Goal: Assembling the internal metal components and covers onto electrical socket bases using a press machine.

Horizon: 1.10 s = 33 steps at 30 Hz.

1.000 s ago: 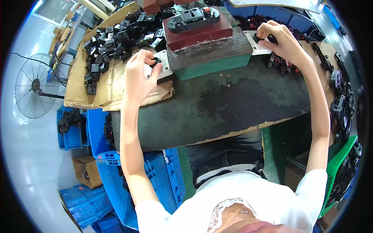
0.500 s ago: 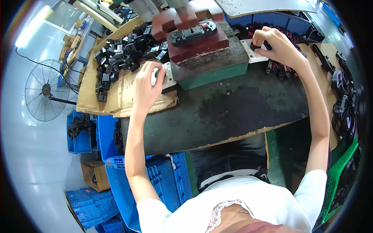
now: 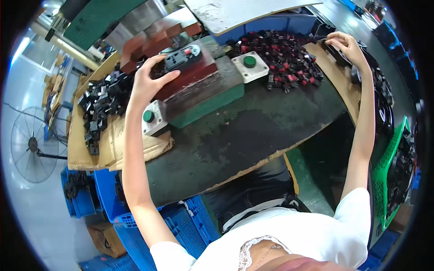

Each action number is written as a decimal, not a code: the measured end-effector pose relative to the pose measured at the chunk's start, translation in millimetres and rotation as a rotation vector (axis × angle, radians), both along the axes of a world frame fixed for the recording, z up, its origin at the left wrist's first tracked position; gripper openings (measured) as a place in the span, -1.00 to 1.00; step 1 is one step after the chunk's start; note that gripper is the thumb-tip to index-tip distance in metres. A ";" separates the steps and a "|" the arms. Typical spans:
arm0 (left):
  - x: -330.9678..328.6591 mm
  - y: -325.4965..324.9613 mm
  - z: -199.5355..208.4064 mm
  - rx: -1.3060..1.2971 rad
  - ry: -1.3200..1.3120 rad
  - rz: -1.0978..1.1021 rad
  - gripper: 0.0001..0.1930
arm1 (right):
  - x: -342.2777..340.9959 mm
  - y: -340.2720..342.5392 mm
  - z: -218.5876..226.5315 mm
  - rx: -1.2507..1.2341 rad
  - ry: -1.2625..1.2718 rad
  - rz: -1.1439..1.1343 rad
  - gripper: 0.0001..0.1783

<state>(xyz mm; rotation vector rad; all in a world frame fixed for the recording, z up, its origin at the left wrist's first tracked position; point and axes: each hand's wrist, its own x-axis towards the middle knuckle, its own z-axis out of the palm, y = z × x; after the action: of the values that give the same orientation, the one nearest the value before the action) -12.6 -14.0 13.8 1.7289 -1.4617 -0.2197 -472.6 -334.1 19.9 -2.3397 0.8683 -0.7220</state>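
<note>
On the dark red block (image 3: 192, 74) of the press lies a black power strip housing (image 3: 186, 56) with a small red part at its right end. My left hand (image 3: 147, 83) straddles its left end, thumb at the near edge and fingers at the far edge; the palm side is partly hidden. Far to the right, my right hand (image 3: 350, 49) is raised over black curved housings (image 3: 334, 53), its fingers loosely bent and apart, with nothing visible in them. Two white boxes with green push buttons, the left (image 3: 148, 116) and the right (image 3: 249, 62), flank the block, untouched.
Black socket parts (image 3: 106, 101) heap in a cardboard tray (image 3: 77, 135) at left. Red and black parts (image 3: 289, 63) pile behind the right button box. The press head (image 3: 156, 43) stands above the block's far side. Blue crates (image 3: 140, 239), a green basket (image 3: 384, 185) and a fan (image 3: 32, 144) surround the bench.
Both hands have left the green buttons. My left hand has come to the power strip, my right hand to the housings at right. The red press head has lifted, and the view has turned right.
</note>
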 end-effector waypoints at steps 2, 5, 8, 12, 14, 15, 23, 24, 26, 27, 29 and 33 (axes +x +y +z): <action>-4.5 1.9 6.1 0.042 0.073 0.046 -0.46 | -28.5 -29.2 -14.1 -0.057 0.095 -0.104 -0.78; -20.9 6.5 5.9 -0.104 0.255 0.035 -0.48 | -34.9 -44.4 -23.4 -0.237 0.242 -0.332 -0.75; -20.4 9.9 -4.1 -0.185 0.333 0.016 -0.47 | -34.5 -63.7 -33.1 -0.301 0.422 -0.511 -0.50; -36.1 40.6 0.7 -0.313 0.124 0.034 -0.42 | 12.4 -85.2 -59.2 -0.208 0.661 -0.404 -0.24; -32.5 59.2 -0.8 -0.315 0.050 0.065 -0.40 | 41.6 -83.3 -52.4 -0.200 0.802 -0.444 -0.20; -42.9 40.5 0.9 -0.396 0.004 -0.016 -0.40 | -47.0 -130.5 -61.6 -0.327 0.679 -0.480 -0.09; -46.1 103.5 14.2 -0.356 -0.435 0.069 -0.43 | 18.6 -31.2 1.4 -0.670 0.265 -0.262 -0.38; -48.1 108.1 14.5 -0.335 -0.428 0.079 -0.42 | 33.6 0.8 18.0 -0.727 0.215 -0.218 -0.41; -52.3 117.2 17.6 -0.303 -0.408 0.088 -0.38 | 62.3 48.0 42.3 -0.771 0.122 -0.149 -0.52; -53.1 118.2 16.9 -0.315 -0.380 0.072 -0.38 | 72.5 63.9 50.9 -0.769 0.097 -0.113 -0.55; -53.9 139.9 16.7 -0.273 -0.380 0.132 -0.40 | 136.9 106.1 39.0 -0.710 -0.127 0.063 -0.60; -49.2 159.3 13.5 -0.308 -0.374 0.170 -0.39 | 201.9 187.7 34.0 -0.702 -0.322 0.410 -0.48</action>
<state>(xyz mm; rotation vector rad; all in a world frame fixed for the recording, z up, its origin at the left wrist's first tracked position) -61.7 145.4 27.3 1.6831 -1.5025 0.4199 -270.6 -146.3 54.0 -2.7366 -0.0407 -1.3201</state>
